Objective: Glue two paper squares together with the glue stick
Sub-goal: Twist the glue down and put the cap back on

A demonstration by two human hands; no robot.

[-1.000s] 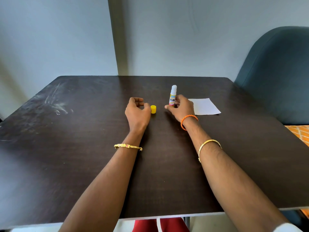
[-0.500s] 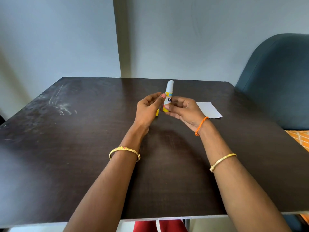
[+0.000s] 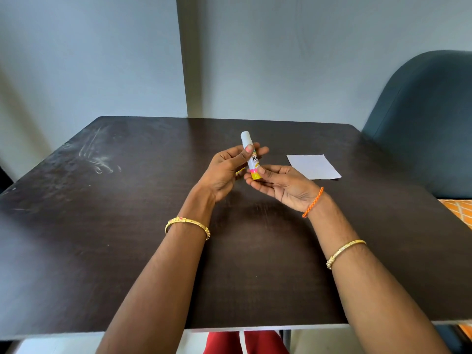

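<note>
I held the glue stick [image 3: 251,155] upright above the dark surface [image 3: 102,226], both grips clamped on it: my left hand [image 3: 227,169] wrapped the upper barrel, thumb across its front, while my right hand [image 3: 278,183] pinched the yellow base, likely so I could twist the glue up. The stick was white, labelled in black letters above pink and yellow bands, its pale tip bare. A sliver of yellow, probably the cap [image 3: 240,171], showed just behind my left hand. To the right of the stick lay white paper [image 3: 313,166], flat; whether one square or two stacked, I could not tell.
</note>
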